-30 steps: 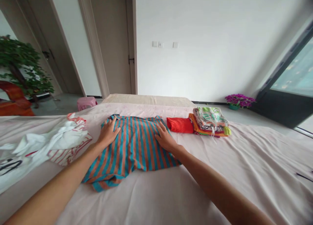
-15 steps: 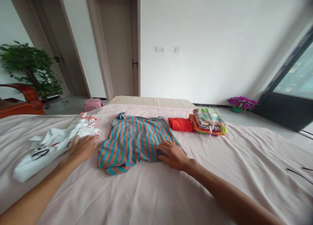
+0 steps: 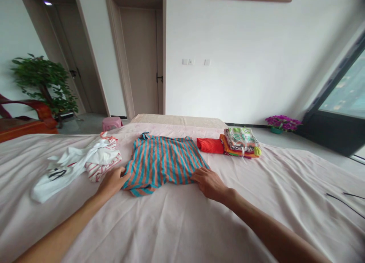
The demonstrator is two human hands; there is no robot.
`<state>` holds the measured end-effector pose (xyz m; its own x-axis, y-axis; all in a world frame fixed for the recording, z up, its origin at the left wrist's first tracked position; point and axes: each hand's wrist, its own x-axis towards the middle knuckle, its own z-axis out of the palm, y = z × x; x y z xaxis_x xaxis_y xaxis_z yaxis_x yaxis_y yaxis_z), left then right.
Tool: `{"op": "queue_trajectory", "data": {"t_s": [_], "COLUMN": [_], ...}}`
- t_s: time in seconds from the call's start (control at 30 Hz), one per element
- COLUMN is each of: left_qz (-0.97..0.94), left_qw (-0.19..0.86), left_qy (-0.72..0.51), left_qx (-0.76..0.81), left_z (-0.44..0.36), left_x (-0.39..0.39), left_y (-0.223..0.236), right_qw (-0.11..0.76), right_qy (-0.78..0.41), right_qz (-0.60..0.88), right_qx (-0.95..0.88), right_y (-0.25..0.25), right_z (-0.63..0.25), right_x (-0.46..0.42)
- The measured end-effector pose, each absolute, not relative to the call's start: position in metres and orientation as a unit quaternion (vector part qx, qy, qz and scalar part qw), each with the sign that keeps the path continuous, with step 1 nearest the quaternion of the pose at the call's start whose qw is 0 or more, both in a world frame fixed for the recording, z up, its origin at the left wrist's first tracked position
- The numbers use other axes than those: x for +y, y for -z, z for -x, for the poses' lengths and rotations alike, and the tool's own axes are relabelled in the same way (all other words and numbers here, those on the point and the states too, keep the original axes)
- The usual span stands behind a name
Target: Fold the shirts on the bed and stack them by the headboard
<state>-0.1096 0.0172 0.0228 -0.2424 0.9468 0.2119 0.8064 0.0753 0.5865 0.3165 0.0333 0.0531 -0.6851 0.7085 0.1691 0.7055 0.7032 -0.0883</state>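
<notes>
In the head view, blue-and-orange striped shorts (image 3: 165, 160) lie spread on a pale pink sheet (image 3: 176, 225) at the frame's centre. The left hand (image 3: 112, 180), fingers bent, touches their lower-left corner; the right hand (image 3: 209, 183), curled, touches the lower-right. Whether either pinches cloth, I cannot tell. Rumpled white clothes (image 3: 75, 162) lie centre-left; a folded red garment (image 3: 210, 145) lies right of centre.

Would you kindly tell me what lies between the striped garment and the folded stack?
The red cloth lies between the striped garment and the folded stack, in the head view.
</notes>
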Motion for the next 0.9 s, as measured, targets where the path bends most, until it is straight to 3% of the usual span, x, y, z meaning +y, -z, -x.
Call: {"op": "queue_trajectory", "data": {"t_s": [0.17,0.3,0.4,0.5,0.57,0.73,0.9], "left_qz": [-0.492,-0.452,-0.510,-0.584,-0.630,-0.723,-0.712], "left_qw": [0.294,0.367,0.297,0.087,-0.003,0.035,0.002], "left_qy": [-0.528,-0.518,-0.379,-0.219,-0.184,-0.197,-0.180], "left_qx": [0.627,0.626,0.713,0.777,0.754,0.661,0.679], "left_z": [0.097,0.106,0.124,0.128,0.111,0.027,0.001], "left_x": [0.021,0.011,0.000,0.003,0.018,0.085,0.118], "left_y": [-0.027,-0.040,-0.052,-0.067,-0.075,-0.063,-0.021], "right_qw": [0.066,0.055,0.056,0.085,0.120,0.175,0.128], "right_qy": [0.044,0.043,0.008,-0.053,-0.076,-0.047,-0.043], "right_qz": [0.426,0.401,0.401,0.431,0.435,0.367,0.443], "right_qx": [-0.901,-0.914,-0.914,-0.897,-0.889,-0.912,-0.886], "right_y": [-0.050,-0.056,-0.069,-0.088,-0.095,-0.066,-0.017], "right_z": [-0.310,-0.309,-0.311,-0.303,-0.284,-0.206,-0.177], "right_x": [0.041,0.034,0.029,0.036,0.047,0.085,0.118]}}
